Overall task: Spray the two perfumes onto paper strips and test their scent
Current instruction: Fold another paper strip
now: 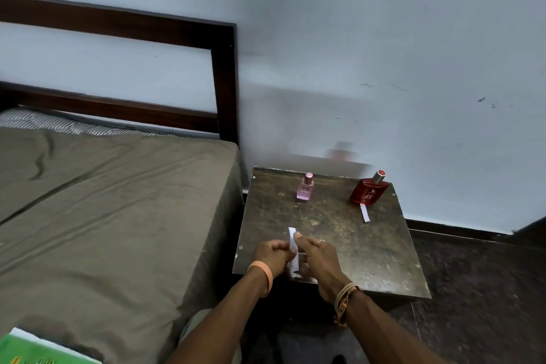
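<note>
Paper strip [292, 241] pinched between both hands over table's [384, 260] near edge, long axis roughly upright, top end poking above fingers. Left hand [271, 255] clenched on strip's left side; right hand [317, 254] gripping right side, thumb pressed on paper. Lower paper blurred, possibly being torn or folded; cannot tell. Second strip [365, 213] flat on table, just before red bottle [369, 190]. Pink bottle [305, 188] upright at far left, straight ahead of hands, about equally near either. Both bottles capped, well apart from fingers. Bed [103, 201] alongside, left.
</note>
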`<state>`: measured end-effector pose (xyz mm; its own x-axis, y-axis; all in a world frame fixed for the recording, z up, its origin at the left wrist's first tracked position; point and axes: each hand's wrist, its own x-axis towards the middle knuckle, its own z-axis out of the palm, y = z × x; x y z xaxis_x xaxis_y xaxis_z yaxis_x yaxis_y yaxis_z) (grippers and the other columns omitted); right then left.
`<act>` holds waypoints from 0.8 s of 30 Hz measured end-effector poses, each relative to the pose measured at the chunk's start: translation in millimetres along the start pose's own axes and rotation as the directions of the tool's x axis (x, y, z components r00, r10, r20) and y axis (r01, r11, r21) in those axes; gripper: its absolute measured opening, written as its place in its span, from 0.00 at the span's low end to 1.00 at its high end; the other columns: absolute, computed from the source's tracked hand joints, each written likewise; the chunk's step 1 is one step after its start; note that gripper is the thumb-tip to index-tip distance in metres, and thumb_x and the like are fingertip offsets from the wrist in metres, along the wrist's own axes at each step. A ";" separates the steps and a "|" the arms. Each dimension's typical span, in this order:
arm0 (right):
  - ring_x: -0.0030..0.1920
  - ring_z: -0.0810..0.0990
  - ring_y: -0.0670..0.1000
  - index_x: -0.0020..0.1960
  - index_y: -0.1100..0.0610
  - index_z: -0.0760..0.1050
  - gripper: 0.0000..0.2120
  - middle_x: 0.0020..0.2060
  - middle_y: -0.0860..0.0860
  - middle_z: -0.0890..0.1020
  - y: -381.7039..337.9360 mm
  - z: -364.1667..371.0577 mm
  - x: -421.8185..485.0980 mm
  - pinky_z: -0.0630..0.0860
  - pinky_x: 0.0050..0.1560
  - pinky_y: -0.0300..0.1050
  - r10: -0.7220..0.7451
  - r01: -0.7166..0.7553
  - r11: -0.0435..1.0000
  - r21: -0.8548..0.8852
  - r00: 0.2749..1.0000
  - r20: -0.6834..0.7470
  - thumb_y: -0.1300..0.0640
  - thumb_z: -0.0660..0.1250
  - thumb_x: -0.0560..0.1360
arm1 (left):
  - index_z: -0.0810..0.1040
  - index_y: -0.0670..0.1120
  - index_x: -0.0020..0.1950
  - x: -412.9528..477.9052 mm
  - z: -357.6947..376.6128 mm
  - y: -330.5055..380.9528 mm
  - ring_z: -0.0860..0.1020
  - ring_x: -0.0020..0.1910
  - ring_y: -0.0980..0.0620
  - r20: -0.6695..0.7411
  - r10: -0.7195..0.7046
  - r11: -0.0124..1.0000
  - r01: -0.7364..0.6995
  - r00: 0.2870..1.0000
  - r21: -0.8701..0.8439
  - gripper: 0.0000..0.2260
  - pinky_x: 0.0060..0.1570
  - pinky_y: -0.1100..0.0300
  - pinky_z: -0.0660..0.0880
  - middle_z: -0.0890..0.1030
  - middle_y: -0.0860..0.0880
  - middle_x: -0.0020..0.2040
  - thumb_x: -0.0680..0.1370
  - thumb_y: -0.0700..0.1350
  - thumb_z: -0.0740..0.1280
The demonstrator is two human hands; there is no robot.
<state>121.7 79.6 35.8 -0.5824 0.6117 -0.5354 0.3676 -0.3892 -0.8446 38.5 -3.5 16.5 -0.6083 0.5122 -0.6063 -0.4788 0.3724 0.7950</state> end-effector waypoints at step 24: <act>0.39 0.85 0.49 0.43 0.58 0.83 0.15 0.37 0.52 0.86 -43.5 -131.7 -55.3 0.76 0.35 0.39 -0.227 0.180 0.954 -0.238 0.955 -0.189 0.54 0.83 0.62 | 0.84 0.47 0.43 -76.7 119.3 76.6 0.82 0.40 0.52 0.081 0.396 0.877 -0.403 0.914 0.262 0.05 0.38 0.63 0.77 0.84 0.50 0.39 0.73 0.37 0.71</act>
<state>233.4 153.4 101.9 -0.5026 0.8031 -0.3199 0.4186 -0.0976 -0.9029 124.0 78.1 126.1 -0.6948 0.6788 -0.2378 -0.0086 0.3227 0.9465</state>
